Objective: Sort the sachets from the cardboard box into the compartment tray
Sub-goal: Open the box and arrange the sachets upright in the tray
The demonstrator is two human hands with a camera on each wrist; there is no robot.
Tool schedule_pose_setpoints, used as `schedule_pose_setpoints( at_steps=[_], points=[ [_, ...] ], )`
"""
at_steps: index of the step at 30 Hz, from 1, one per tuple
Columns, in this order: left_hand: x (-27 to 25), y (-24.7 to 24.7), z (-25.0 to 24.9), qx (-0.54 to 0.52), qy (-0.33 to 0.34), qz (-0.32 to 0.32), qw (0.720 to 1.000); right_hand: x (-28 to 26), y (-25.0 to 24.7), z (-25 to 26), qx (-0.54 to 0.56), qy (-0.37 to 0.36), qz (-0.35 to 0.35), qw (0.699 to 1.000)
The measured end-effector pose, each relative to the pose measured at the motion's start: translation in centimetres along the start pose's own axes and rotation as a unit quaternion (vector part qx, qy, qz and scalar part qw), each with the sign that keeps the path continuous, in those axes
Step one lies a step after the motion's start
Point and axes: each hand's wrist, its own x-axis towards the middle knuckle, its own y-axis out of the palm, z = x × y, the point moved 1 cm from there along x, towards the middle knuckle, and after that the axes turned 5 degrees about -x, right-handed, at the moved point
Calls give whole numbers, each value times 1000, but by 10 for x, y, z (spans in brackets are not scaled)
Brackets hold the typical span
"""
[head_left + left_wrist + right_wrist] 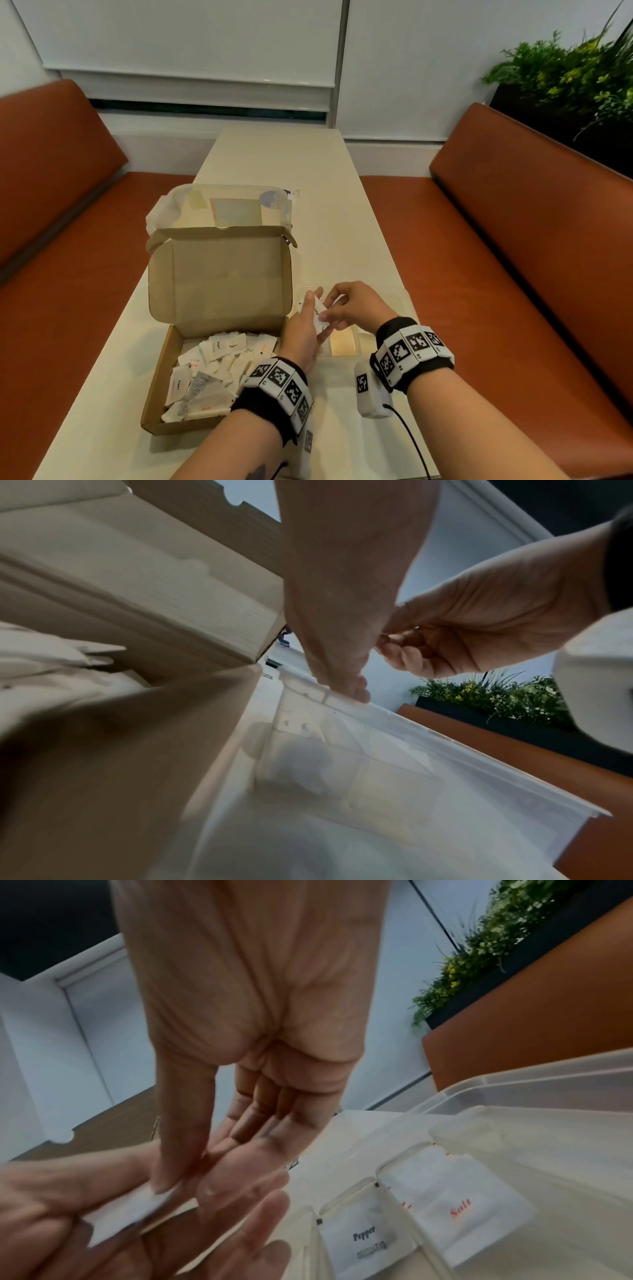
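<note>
Both forearms come in from the bottom of the head view, each wearing a black wristband (pixel 411 353) set with black-and-white marker tiles. Above the clear tray (pixel 397 301), the left hand (pixel 303 329) and right hand (pixel 349 305) meet over a small stack of white sachets (pixel 320 317). In the right wrist view the left hand (pixel 103 1204) lies palm up with its fingers nearly straight, and the sachets (pixel 126 1213) rest across them with the thumb laid on top. The right hand (pixel 246 1042) reaches down with its thumb and a fingertip closed on the upper corner of the top sachet, pinching it. Below them the tray (pixel 514 1085) shows divided compartments: one holds a sachet marked Pepper (pixel 365 1240), and the next one holds sachets marked Salt (pixel 462 1204). From the left wrist view the right hand (pixel 479 620) is curled beside the left hand (pixel 342 588), both above the tray (pixel 445 739); the sachets themselves are hidden there. Just left of the tray stands the cardboard box (pixel 161 387), its lid (pixel 219 274) propped upright at the far side, with a loose pile (pixel 212 370) of white sachets inside. Behind the box sits a clear plastic container (pixel 219 205). All of this rests on a long cream table (pixel 274 154), flanked on either side by orange benches (pixel 513 222), with green plants (pixel 565 75) at the far right.
</note>
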Motion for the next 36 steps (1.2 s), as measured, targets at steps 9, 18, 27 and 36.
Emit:
schedule_pose_setpoints(
  at_steps=[9,18,27,36],
  points=[
    [7,-5,1,-16,12,-71,997,-3,-12,-7,61,-10,-123,991],
    [7,-9,3,202,88,-68,973,-4,-9,-16,49,4,-123,991],
    [8,-10,0,308,85,-50,946,6,-24,14,-233,-63,-40,970],
    [8,-17,6,208,61,-60,974,20,-26,6,-254,12,-56,965]
  ],
)
